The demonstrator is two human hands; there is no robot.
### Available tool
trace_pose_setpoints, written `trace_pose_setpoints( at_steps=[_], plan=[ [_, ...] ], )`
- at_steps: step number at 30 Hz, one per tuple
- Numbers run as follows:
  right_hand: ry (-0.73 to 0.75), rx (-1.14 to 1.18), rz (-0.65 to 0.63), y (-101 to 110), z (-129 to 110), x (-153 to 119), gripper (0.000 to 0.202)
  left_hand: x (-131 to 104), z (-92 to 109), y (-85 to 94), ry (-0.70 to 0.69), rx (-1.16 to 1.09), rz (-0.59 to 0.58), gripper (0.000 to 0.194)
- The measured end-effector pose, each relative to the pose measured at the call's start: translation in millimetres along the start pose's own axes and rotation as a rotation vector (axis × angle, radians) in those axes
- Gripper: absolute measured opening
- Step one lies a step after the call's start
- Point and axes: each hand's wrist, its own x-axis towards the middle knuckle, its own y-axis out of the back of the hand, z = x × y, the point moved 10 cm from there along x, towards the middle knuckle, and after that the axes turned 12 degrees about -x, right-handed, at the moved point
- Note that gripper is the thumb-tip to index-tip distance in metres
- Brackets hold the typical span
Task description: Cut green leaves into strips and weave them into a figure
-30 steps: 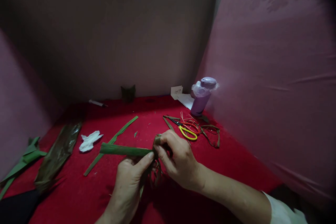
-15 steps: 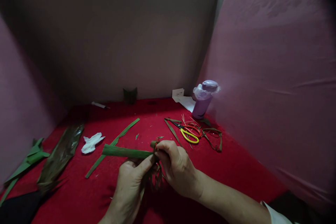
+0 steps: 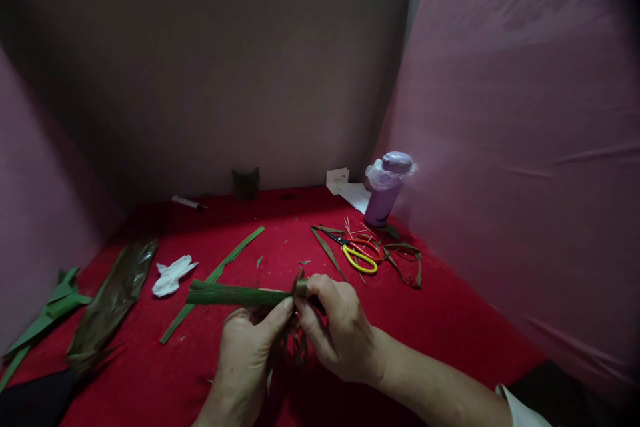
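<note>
Between my two hands is a folded piece made of leaf strips, with a broad green leaf strip (image 3: 235,294) sticking out to the left. My left hand (image 3: 250,347) grips it from below, thumb pressed on top near the fold. Close against that thumb, my right hand (image 3: 337,327) pinches a brownish leaf loop (image 3: 301,285) between thumb and fingers. Thin frayed strips hang beneath the fold, partly hidden by the hands. Behind the held piece, a long narrow leaf strip (image 3: 220,267) lies on the red cloth (image 3: 280,240).
Scissors (image 3: 361,259) with red and yellow handles lie among leaf scraps and thin sticks. Further back stands a purple bottle (image 3: 384,197) beside white papers (image 3: 356,196). Crumpled tissue (image 3: 173,275), a wrapped brown leaf bundle (image 3: 115,300) and a folded green leaf (image 3: 60,303) are at left.
My right fingers have shifted slightly right and down, and the brownish loop now shows more clearly between them. The green strip has moved a little left and down.
</note>
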Motion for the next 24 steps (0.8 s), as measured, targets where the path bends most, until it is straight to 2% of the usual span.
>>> trace_pose_setpoints(
  at_steps=[3,6,9,17,20,24],
  plan=[
    [-0.046,0.034,-0.003,0,5,0,0.011,0,0,0.6,0.007,0.020,0.000,0.017],
    [-0.101,0.137,-0.066,-6,13,1,0.009,1,1,2.1,-0.009,0.065,-0.011,0.018],
    [-0.140,0.132,-0.107,-8,19,1,0.008,1,2,3.5,-0.026,0.071,-0.005,0.020],
    [-0.068,0.053,0.025,8,10,6,0.009,1,0,7.5,0.012,0.034,0.070,0.023],
    [-0.017,-0.013,0.021,6,6,3,0.011,0,-1,6.7,0.025,0.032,0.074,0.024],
    [-0.031,-0.055,-0.036,-1,8,-1,0.012,0,-1,5.1,0.019,0.028,0.054,0.025]
  ],
)
